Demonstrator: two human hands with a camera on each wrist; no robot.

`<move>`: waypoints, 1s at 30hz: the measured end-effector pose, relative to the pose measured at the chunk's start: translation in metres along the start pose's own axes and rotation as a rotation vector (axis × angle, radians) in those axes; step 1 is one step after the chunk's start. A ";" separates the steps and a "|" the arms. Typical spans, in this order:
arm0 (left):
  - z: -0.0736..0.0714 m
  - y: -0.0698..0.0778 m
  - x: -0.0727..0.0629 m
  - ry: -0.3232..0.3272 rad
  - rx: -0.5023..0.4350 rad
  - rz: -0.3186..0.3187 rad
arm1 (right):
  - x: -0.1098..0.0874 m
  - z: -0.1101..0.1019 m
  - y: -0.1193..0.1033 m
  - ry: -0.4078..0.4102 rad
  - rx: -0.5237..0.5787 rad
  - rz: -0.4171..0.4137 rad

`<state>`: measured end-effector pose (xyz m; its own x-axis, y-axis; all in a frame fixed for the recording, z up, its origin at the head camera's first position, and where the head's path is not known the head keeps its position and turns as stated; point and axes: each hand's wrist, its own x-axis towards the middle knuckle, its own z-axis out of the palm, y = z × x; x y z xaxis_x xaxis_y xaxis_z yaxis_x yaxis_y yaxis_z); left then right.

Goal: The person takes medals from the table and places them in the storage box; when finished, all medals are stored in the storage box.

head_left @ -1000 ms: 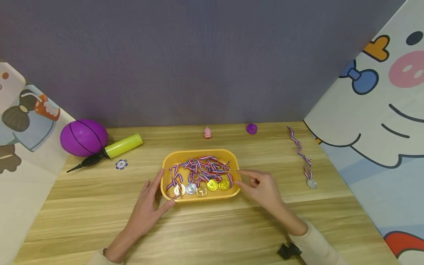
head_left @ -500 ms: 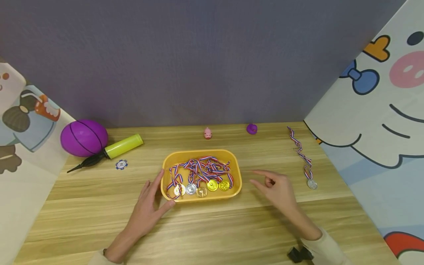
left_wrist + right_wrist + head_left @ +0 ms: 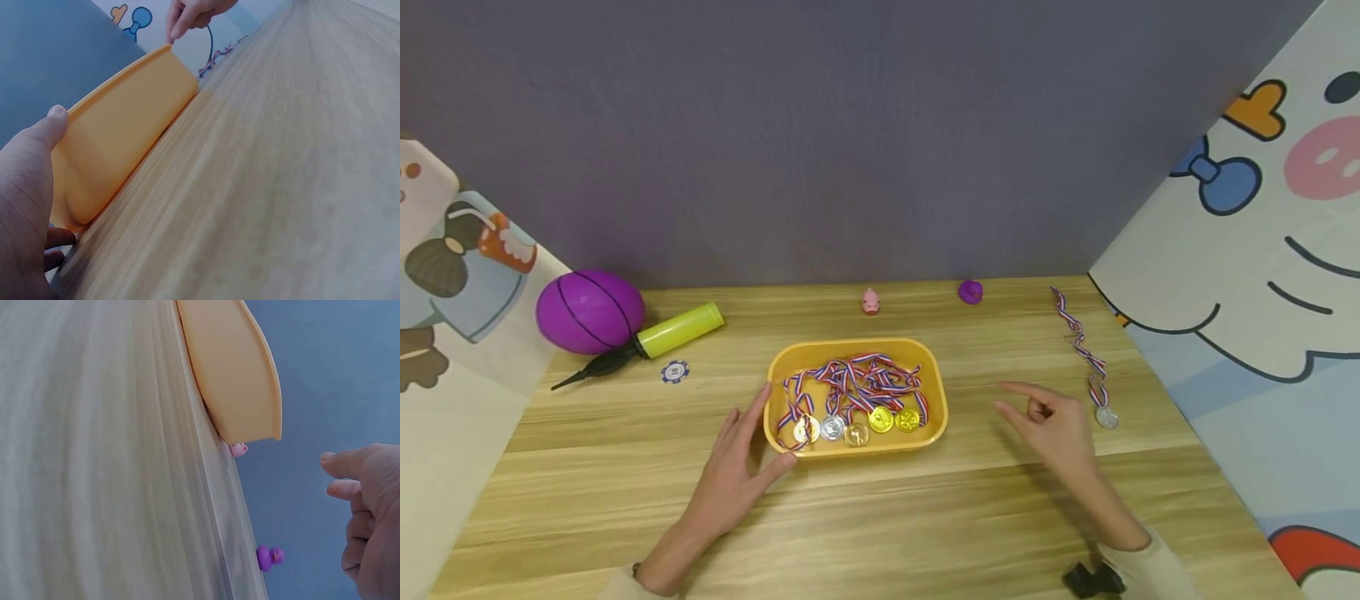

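Observation:
A yellow plastic basket (image 3: 855, 451) stands on the wooden table with several medals inside, gold, silver and bronze-coloured, on tangled red, white and blue ribbons (image 3: 876, 383). My left hand (image 3: 730, 479) spreads around its near left corner, thumb at the front rim and straight fingers along the left side. In the left wrist view the thumb lies against the basket wall (image 3: 125, 125). To the right of the basket, apart from it, hovers my right hand (image 3: 1056, 429), holding nothing. Its index finger and thumb stretch leftward with a gap between them; the other fingers are curled in.
A silver medal (image 3: 1107, 417) on a stretched-out ribbon lies at the right. Along the back are a pink pig toy (image 3: 870, 302) and a purple duck (image 3: 970, 292). A purple ball (image 3: 591, 312), a yellow pump (image 3: 681, 331) and a poker chip (image 3: 675, 372) lie left.
My right hand has left the right rim of the basket and moved rightward. The basket, its medals and my left hand have stayed in place.

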<state>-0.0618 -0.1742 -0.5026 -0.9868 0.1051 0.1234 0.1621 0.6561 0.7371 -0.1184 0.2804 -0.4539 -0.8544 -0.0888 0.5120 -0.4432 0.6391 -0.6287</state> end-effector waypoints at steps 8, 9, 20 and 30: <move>0.000 0.000 0.000 -0.003 0.000 0.005 | -0.004 -0.011 0.010 0.029 0.006 0.109; 0.000 0.000 0.000 -0.003 0.001 0.002 | -0.004 -0.013 0.012 0.033 0.002 0.122; 0.000 0.000 0.001 -0.005 0.004 -0.007 | -0.005 -0.029 0.030 0.118 -0.070 0.111; 0.000 0.000 0.001 0.004 0.007 0.014 | -0.009 -0.040 0.047 0.145 -0.172 0.127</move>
<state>-0.0627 -0.1741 -0.5026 -0.9843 0.1115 0.1366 0.1761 0.6594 0.7309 -0.1212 0.3421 -0.4647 -0.8471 0.1029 0.5214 -0.2715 0.7596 -0.5910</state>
